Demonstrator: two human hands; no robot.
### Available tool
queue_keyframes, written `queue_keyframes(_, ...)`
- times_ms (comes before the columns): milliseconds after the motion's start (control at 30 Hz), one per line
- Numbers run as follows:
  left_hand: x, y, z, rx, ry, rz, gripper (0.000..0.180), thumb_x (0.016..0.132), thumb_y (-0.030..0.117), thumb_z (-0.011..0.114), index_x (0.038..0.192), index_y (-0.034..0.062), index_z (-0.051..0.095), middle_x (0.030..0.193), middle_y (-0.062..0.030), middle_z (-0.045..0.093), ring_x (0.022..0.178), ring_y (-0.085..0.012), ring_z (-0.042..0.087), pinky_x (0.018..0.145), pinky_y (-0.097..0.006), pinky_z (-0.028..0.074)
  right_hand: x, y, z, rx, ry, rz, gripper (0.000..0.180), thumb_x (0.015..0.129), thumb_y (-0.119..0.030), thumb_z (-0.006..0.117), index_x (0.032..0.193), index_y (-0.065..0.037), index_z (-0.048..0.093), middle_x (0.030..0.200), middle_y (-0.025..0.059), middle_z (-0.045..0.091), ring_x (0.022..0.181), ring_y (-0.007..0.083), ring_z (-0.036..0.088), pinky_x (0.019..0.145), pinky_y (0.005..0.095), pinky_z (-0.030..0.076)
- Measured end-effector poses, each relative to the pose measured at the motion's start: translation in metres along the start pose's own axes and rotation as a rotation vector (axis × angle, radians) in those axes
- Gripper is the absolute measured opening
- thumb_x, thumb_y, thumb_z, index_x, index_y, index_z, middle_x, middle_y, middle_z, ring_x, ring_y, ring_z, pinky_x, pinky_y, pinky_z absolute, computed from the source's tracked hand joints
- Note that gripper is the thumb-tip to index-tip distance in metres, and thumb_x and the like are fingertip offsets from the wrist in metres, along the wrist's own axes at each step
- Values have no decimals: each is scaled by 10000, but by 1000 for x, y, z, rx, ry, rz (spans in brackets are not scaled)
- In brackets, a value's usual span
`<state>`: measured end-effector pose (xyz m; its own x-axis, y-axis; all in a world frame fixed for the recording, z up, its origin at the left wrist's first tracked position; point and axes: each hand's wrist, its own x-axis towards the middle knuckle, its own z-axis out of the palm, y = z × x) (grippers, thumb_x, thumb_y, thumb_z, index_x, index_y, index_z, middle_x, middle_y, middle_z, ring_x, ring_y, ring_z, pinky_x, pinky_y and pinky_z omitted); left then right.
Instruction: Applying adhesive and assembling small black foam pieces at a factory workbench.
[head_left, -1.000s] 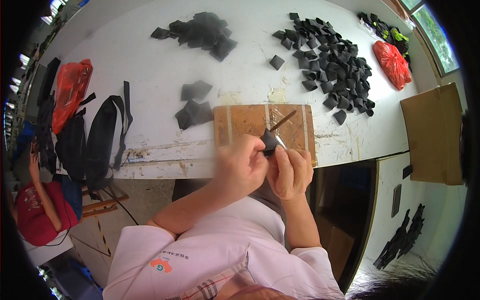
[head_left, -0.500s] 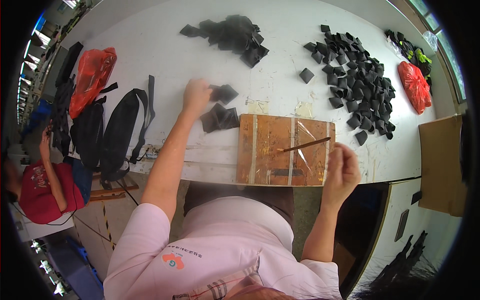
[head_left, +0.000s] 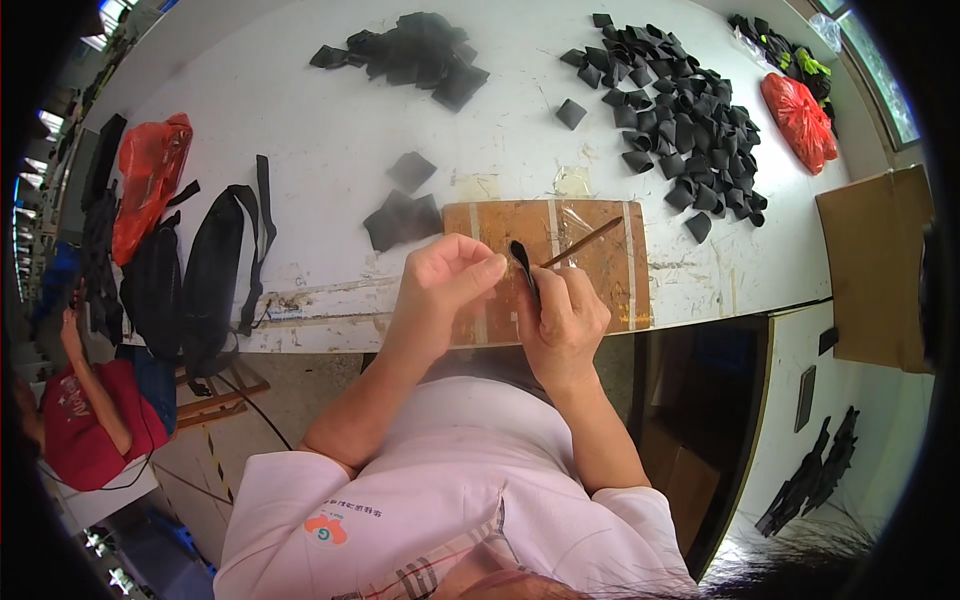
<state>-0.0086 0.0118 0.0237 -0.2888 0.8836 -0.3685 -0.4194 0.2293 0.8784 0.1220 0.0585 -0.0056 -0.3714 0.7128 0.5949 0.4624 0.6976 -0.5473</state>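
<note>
Left grip: left hand (head_left: 445, 280) is curling its fingers together, its fingertips (head_left: 492, 268) pinching the near edge of a small black piece (head_left: 521, 262) just above the front edge of the tabletop (head_left: 330, 150).
Right grip: right hand (head_left: 566, 318) is closing around the lower part of the same black piece, thumb pressing against it; a thin brown stick (head_left: 585, 241) is angling up and to the right from this hand, though whether the fingers are gripping it I cannot tell.
Black piece: standing roughly upright between the two hands, held over the wooden board (head_left: 590, 270).
Wooden board: lying flat at the tabletop's near edge, with clear tape strips crossing it, directly under both hands.
Flat black pieces (head_left: 402, 220): lying just left of the board, with a single one (head_left: 412, 170) sitting a little farther back.
Folded black pieces (head_left: 680, 115): spreading in a large loose heap at the far right of the tabletop.
Dark pile (head_left: 415, 55): sitting at the far middle, well apart from the hands.
Red bag (head_left: 800, 120): lying beyond the heap near the right corner.
Orange bag (head_left: 150, 175): resting at the left edge, beside black strapped bags (head_left: 215, 270) hanging over the side.
Another person (head_left: 85, 420): sitting below left, in a red top.
</note>
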Motion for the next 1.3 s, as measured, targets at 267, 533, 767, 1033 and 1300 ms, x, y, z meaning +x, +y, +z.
queue_keyframes(267,8,-4,3,-21,-43,-109,72,769,85,605,745,21,583,613,-14,561,488,-61,488,441,-173,376,-6,-2,-13,-59,-83,-84,188,679,-59,631,836,15,559,701,74,496,586,212,506,461,292,406)
queue_keyframes(533,-6,-32,23,566,36,557,55,759,-61,559,770,-7,564,664,-4,555,518,-20,473,465,-161,393,-6,-5,-23,188,-29,145,159,684,-29,644,832,-22,588,751,78,543,602,220,540,492,313,439)
queue_keyframes(767,2,-7,27,-362,-189,-69,137,718,-56,579,823,8,520,747,-40,566,381,-3,364,328,-177,282,1,-3,-31,407,30,493,83,721,31,573,796,-3,584,701,59,525,569,136,531,466,265,424)
queue_keyframes(1033,-2,-11,45,350,88,523,143,720,-86,512,846,-19,517,689,-32,551,389,-6,367,337,-169,291,15,7,-45,1619,-231,1016,150,827,-160,574,739,-38,572,640,-36,470,509,22,344,420,165,253)
queue_keyframes(1300,26,35,48,-997,-551,-294,115,849,19,439,946,-8,495,781,-92,588,303,-13,274,280,-167,221,89,12,-67,1221,-380,700,268,861,-281,539,694,-73,527,591,-66,410,514,19,323,441,165,252)
